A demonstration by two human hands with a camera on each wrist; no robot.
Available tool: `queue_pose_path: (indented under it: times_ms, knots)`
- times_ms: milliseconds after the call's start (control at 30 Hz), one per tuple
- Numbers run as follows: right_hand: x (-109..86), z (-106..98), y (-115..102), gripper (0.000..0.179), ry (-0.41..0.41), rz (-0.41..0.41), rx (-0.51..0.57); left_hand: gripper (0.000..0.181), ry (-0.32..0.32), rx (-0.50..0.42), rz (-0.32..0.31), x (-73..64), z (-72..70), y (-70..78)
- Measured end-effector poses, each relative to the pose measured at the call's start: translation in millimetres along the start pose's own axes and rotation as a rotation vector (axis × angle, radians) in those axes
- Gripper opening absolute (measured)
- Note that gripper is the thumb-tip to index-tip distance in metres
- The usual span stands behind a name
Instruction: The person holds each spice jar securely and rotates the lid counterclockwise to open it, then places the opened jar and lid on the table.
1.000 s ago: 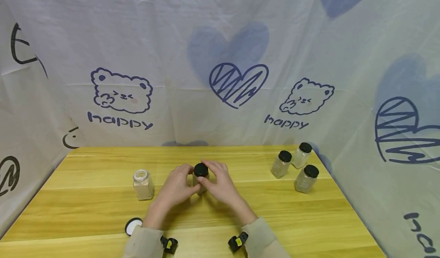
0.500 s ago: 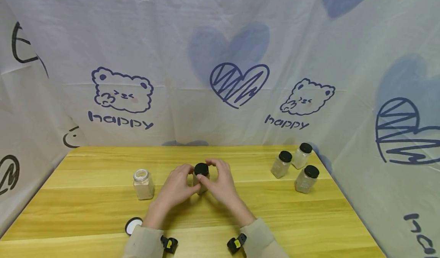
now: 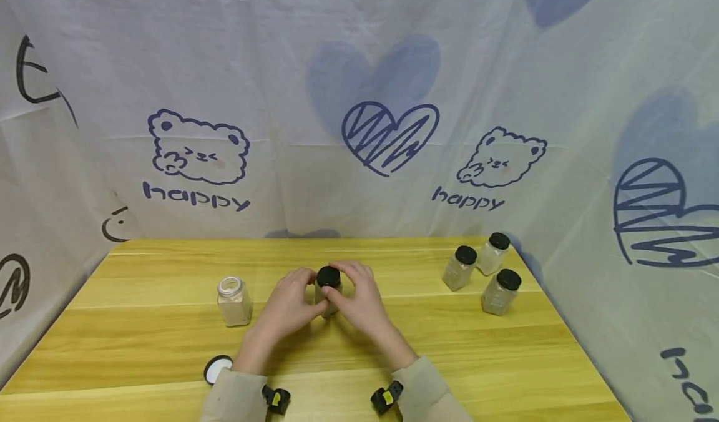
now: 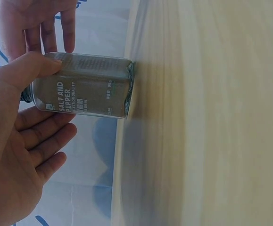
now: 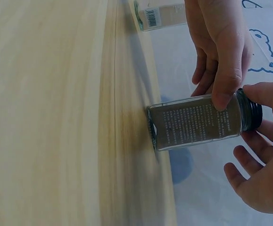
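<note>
A square glass salt and pepper jar [image 4: 91,89] stands upright on the table between both hands. My left hand [image 3: 289,304] grips its body, with the thumb across the label side. At the top, my right hand [image 3: 364,303] pinches the black lid [image 5: 252,110] between thumb and fingers. The lid sits on the jar's neck. To the left, a jar without a lid [image 3: 234,306] holds pale contents. Near my left sleeve lies a loose black lid [image 3: 216,369], its white inside facing up.
Three jars with black lids stand at the back right: one nearer the middle [image 3: 459,271], one behind [image 3: 492,256] and one in front [image 3: 498,295]. A printed cloth [image 3: 292,185] hangs along the table's [image 3: 449,359] far edge and sides.
Half a second ago the right fingers had lifted off the lid's far side and spread; now they are back against it. The left hand and the jar have stayed in place.
</note>
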State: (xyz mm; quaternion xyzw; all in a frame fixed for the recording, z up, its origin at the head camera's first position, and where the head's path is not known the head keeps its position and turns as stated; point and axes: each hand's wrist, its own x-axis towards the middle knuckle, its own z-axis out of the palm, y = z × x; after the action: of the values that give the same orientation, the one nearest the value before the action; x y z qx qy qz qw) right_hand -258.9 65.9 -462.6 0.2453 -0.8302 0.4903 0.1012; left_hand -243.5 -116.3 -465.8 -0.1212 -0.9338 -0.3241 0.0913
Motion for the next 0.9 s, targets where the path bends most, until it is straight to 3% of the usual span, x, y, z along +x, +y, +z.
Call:
queue_pose_path:
  times_ms: [367, 700, 900]
  knots:
    - [0.7, -0.8, 3.1, 0.052, -0.070, -0.012, -0.016, 0.046, 0.007, -0.004, 0.005, 0.0, 0.0, -0.1]
    - [-0.9, 0.7, 0.3, 0.050, 0.014, 0.065, 0.015, 0.045, 0.011, 0.002, 0.007, 0.5, 0.8, -0.9]
    - [-0.7, 0.6, -1.1, 0.044, 0.015, 0.074, -0.004, 0.044, 0.010, 0.000, 0.008, 0.4, 0.7, -1.1]
